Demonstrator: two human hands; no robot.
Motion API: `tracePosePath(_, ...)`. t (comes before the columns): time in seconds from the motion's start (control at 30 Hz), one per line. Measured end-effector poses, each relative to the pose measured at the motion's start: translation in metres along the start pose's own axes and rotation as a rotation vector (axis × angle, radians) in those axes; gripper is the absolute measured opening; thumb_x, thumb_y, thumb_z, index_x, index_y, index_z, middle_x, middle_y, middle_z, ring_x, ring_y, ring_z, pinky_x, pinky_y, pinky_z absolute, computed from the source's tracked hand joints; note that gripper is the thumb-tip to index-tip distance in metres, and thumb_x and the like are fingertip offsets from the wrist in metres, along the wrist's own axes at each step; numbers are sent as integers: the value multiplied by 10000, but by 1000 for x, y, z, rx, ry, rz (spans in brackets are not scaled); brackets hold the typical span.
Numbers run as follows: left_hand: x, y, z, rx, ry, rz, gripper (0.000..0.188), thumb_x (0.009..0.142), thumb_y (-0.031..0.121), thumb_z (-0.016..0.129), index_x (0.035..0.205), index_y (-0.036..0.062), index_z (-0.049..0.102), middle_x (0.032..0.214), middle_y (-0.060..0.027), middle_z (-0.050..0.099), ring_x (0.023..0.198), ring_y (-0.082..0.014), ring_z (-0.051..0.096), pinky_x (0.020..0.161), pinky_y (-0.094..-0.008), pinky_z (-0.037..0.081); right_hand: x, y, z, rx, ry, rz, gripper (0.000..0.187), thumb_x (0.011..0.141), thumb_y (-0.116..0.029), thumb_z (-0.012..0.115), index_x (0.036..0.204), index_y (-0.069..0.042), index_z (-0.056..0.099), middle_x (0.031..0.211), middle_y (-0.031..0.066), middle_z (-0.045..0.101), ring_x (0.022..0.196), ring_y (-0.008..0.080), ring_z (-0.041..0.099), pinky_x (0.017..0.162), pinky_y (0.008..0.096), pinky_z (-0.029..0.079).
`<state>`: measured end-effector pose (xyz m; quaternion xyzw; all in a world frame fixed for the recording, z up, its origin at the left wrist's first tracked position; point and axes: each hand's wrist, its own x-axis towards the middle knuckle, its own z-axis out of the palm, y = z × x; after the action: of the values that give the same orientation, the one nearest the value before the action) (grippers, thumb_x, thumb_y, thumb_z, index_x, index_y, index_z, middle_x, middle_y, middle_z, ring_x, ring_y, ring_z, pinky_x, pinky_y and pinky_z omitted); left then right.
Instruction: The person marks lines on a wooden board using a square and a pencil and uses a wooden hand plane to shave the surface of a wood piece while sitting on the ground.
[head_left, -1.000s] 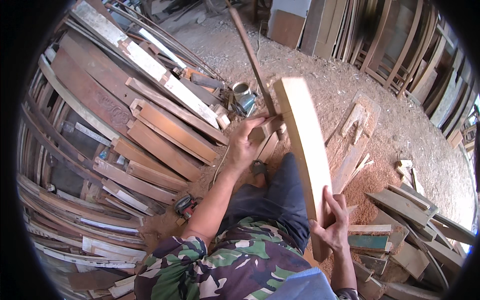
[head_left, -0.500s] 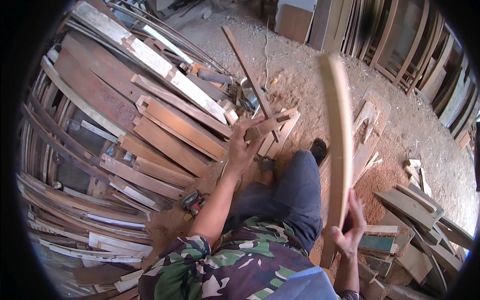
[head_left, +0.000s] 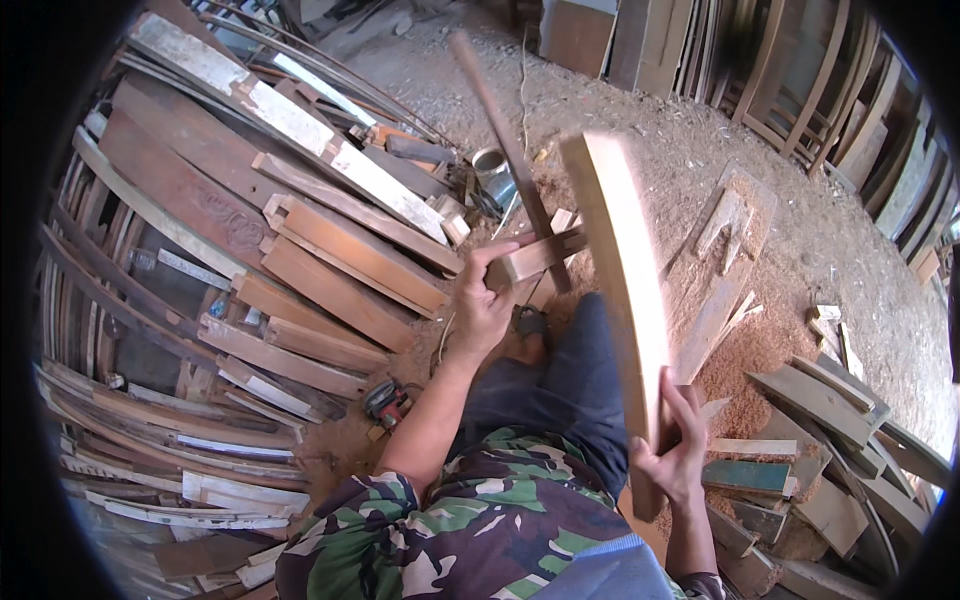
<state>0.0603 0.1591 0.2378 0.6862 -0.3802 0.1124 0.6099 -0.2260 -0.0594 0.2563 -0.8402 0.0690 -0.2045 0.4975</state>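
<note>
My left hand (head_left: 484, 305) is closed on the thick block (head_left: 530, 262) of a cross-shaped wooden tool, whose exact kind I cannot tell. A long, thin dark strip (head_left: 507, 150) of this tool crosses the block and points away from me; its far end is blurred. My right hand (head_left: 678, 440) grips a long, pale wooden board (head_left: 622, 270) near its lower end, thumb on one side and fingers on the other. The board stands tilted up before me, its blurred upper part leaning left. Its edge overlaps the tool's right end in view; whether they touch I cannot tell.
Stacked planks (head_left: 330, 255) fill the left side. A red and grey power tool (head_left: 386, 400) lies near my left forearm. On the right are a wooden bench (head_left: 715, 265), sawdust (head_left: 745, 385) and wood offcuts (head_left: 840, 420). Frames (head_left: 790, 80) lean at the far right.
The board in my right hand has swung left and tilted, bringing it up to the tool. My left hand has stayed nearly in place, with the tool turned slightly.
</note>
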Motion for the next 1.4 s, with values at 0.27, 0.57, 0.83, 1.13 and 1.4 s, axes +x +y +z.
tracePosePath(0.27, -2, 2, 5, -106, 78, -114, 412, 930, -13, 791, 1277, 50, 578, 1280, -165, 729, 1193, -257, 708, 997, -372, 583, -18, -4, -17, 300, 221, 71, 1005, 792, -463, 814, 1559, 81, 460, 1249, 194, 585, 1186, 308, 612, 1002, 451, 516)
tracePosePath(0.57, -14, 2, 6, -56, -27, -124, 494, 918, -5, 810, 1308, 54, 512, 1347, -174, 664, 1251, -251, 666, 1050, -389, 569, -11, 2, -19, 112, 120, -30, 955, 746, -428, 808, 1537, 28, 526, 1142, 171, 568, 1058, 289, 613, 873, 407, 527)
tracePosePath(0.83, -15, -7, 4, -20, 15, -160, 413, 933, 119, 833, 1252, 36, 584, 1299, -169, 714, 1175, -235, 700, 1001, -345, 567, -2, 2, -1, 118, -114, 230, 911, 731, -411, 793, 1534, -40, 574, 1093, 155, 595, 979, 272, 616, 878, 420, 520)
tracePosePath(1.13, -25, -13, -28, -154, 227, -431, 415, 970, 53, 786, 1259, 50, 489, 1191, -91, 676, 1099, -151, 673, 991, -313, 562, -3, 128, 16, -316, 373, 605, 798, 818, -263, 734, 1586, -193, 532, 1183, 141, 597, 1088, 327, 662, 936, 441, 559)
tracePosePath(1.4, -11, -21, -13, -234, 234, -451, 367, 969, 54, 790, 1217, 46, 520, 1152, -63, 669, 1110, -126, 641, 1007, -299, 520, -15, 279, 5, -193, 413, 741, 708, 987, -338, 647, 1633, -127, 448, 1505, 240, 570, 1268, 367, 542, 1114, 482, 451)
